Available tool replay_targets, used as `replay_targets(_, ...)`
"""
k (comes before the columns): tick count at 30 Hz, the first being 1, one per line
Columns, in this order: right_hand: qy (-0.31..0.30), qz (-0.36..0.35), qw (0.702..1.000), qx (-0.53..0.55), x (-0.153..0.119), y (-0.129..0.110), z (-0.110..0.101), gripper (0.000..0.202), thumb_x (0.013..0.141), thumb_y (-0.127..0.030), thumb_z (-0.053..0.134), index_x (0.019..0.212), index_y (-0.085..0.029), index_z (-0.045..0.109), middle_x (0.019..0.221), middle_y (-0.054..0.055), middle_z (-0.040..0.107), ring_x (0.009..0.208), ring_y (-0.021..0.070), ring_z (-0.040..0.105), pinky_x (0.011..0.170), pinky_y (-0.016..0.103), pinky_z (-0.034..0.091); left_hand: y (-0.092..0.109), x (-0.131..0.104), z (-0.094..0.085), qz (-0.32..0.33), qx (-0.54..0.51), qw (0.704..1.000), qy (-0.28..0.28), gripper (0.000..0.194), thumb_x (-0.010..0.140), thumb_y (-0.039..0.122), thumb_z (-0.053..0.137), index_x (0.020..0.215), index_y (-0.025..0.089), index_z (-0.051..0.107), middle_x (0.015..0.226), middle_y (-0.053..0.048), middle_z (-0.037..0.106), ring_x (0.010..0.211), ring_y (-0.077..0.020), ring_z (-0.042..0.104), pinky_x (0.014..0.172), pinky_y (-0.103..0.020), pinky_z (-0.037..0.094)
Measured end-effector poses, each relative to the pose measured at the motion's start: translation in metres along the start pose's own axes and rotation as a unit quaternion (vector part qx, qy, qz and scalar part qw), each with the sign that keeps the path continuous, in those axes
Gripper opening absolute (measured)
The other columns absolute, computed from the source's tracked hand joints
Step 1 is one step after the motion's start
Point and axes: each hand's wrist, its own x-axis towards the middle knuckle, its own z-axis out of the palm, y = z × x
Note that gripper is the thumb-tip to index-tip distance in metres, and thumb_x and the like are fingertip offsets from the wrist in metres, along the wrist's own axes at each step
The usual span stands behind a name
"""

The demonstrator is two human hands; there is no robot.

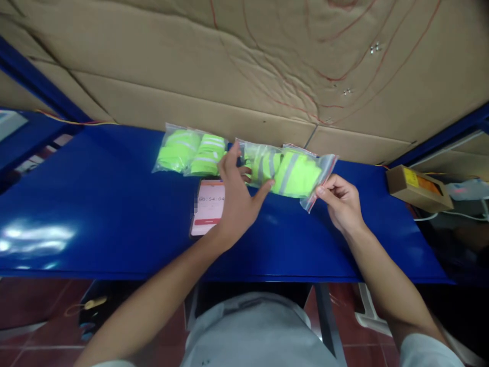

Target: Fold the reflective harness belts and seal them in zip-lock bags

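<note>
My right hand (342, 201) pinches the red-striped zip edge of a clear zip-lock bag (294, 173). Folded neon-yellow fabric with grey reflective stripes fills that bag. At its left end, my left hand (240, 199) has its fingers spread, with the thumb touching near the lower edge of the plastic. Left of that hand lie more clear bags (179, 150) holding the same yellow striped fabric. Just beneath the left hand is a phone (208, 206) showing a running timer, partly covered by the hand.
All this rests on a blue tabletop (126, 214), backed by a cardboard panel (183, 61). At the right end stands a small open cardboard box (416, 188) with a yellow label. White cables (428, 218) run beside it. Yellow and red wires (82, 122) run along the back left.
</note>
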Motion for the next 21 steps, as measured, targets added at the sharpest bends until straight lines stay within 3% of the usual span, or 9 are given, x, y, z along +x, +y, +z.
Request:
replay_targets(2, -0.041, 0.021, 0.998, 0.031, -0.002, 0.0, 0.002, 0.016, 0.084, -0.032, 0.081, 0.082, -0.022, 0.069, 0.072, -0.002, 0.071, 0.06, 0.0116, 0.066, 0.059, 0.023, 0.057, 0.002, 0.002, -0.001, 0.006, 0.0, 1.0, 0.002, 0.076, 0.085, 0.029, 0.075, 0.148, 0.027, 0.034, 0.143, -0.016, 0.035, 0.114, -0.0237, 0.056, 0.097, -0.042, 0.053)
replay_targets(4, -0.068, 0.06, 0.993, 0.072, -0.003, 0.002, 0.005, 0.016, 0.086, -0.035, 0.078, 0.085, -0.022, 0.07, 0.074, -0.001, 0.071, 0.059, 0.0112, 0.064, 0.058, 0.023, 0.056, 0.01, 0.001, -0.002, 0.047, 0.025, 0.999, 0.003, 0.045, 0.085, 0.024, 0.073, 0.127, 0.024, 0.056, 0.133, -0.012, 0.044, 0.121, -0.0257, 0.052, 0.102, -0.044, 0.049)
replay_targets(5, -0.069, 0.078, 0.99, 0.092, -0.003, 0.003, 0.006, 0.017, 0.086, -0.036, 0.078, 0.084, -0.022, 0.07, 0.074, -0.002, 0.07, 0.059, 0.0108, 0.063, 0.057, 0.023, 0.056, 0.015, 0.0, -0.003, 0.067, 0.02, 0.997, -0.02, 0.029, 0.086, 0.021, 0.071, 0.113, 0.023, 0.062, 0.124, -0.01, 0.051, 0.118, -0.0243, 0.053, 0.101, -0.042, 0.049)
replay_targets(7, -0.062, 0.097, 0.987, 0.114, -0.004, 0.005, 0.008, 0.019, 0.085, -0.039, 0.078, 0.082, -0.022, 0.069, 0.074, -0.002, 0.069, 0.06, 0.0105, 0.062, 0.059, 0.023, 0.056, 0.027, -0.006, -0.001, 0.077, -0.037, 0.99, -0.116, 0.011, 0.089, 0.021, 0.069, 0.098, 0.021, 0.064, 0.102, -0.005, 0.059, 0.097, -0.0179, 0.059, 0.087, -0.034, 0.051)
replay_targets(9, -0.064, 0.091, 0.989, 0.101, -0.007, 0.006, 0.009, 0.02, 0.086, -0.04, 0.076, 0.083, -0.022, 0.07, 0.073, -0.001, 0.068, 0.062, 0.0115, 0.063, 0.063, 0.024, 0.057, 0.034, -0.013, 0.002, 0.053, -0.105, 0.97, -0.211, 0.012, 0.088, 0.026, 0.072, 0.093, 0.02, 0.063, 0.087, -0.001, 0.059, 0.079, -0.0129, 0.056, 0.074, -0.028, 0.049)
replay_targets(10, -0.074, 0.082, 0.99, 0.082, -0.008, 0.006, 0.009, 0.019, 0.088, -0.041, 0.075, 0.085, -0.022, 0.071, 0.074, -0.001, 0.068, 0.063, 0.0124, 0.063, 0.064, 0.026, 0.057, 0.035, -0.015, 0.004, 0.039, -0.126, 0.964, -0.232, 0.016, 0.086, 0.029, 0.074, 0.09, 0.019, 0.062, 0.083, 0.001, 0.058, 0.074, -0.0119, 0.054, 0.07, -0.026, 0.047)
replay_targets(16, -0.149, -0.009, 0.988, -0.049, -0.018, 0.004, 0.013, 0.014, 0.095, -0.035, 0.068, 0.092, -0.023, 0.072, 0.075, 0.0, 0.07, 0.066, 0.0135, 0.066, 0.063, 0.026, 0.056, 0.025, -0.017, 0.008, 0.013, -0.138, 0.967, -0.215, 0.034, 0.081, 0.04, 0.08, 0.073, 0.019, 0.054, 0.072, 0.004, 0.052, 0.064, -0.0095, 0.047, 0.062, -0.024, 0.039)
replay_targets(21, -0.151, -0.049, 0.985, -0.061, -0.018, 0.0, 0.021, 0.016, 0.095, -0.036, 0.068, 0.093, -0.021, 0.069, 0.075, 0.0, 0.07, 0.063, 0.0119, 0.066, 0.059, 0.025, 0.056, 0.028, -0.018, 0.004, 0.011, -0.098, 0.97, -0.221, 0.025, 0.086, 0.033, 0.072, 0.079, 0.02, 0.052, 0.069, 0.006, 0.049, 0.06, -0.0086, 0.044, 0.059, -0.024, 0.036)
